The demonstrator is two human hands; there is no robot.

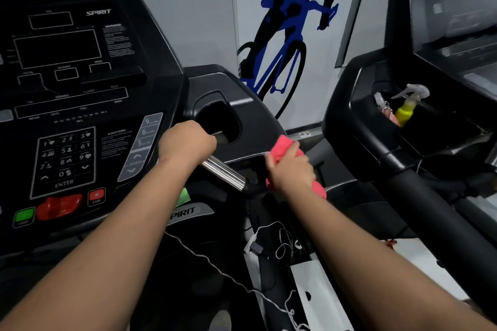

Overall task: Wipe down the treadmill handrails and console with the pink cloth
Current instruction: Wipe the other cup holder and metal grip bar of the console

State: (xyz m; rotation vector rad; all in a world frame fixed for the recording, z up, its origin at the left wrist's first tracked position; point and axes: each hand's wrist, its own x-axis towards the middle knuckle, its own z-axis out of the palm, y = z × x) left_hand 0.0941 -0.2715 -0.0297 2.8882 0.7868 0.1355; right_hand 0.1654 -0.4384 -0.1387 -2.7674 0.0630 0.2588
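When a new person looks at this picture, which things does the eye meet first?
Most likely the pink cloth, gripped in the right hand at centre right, bright among the black machines. Next comes the left hand gripping the chrome bar beside the console. The cyclist mural, black and blue, stands out on the pale wall behind.

The console runs off the left edge, and the small print on its warning label is too blurred to read. The left hand covers the upper end of the chrome grip bar, while the right hand hides the middle of the pink cloth. The neighbouring treadmill is smeared and cut by the right edge, its pocket hides the lower part of the spray bottle, and the wall cyclist is cut off at the top.
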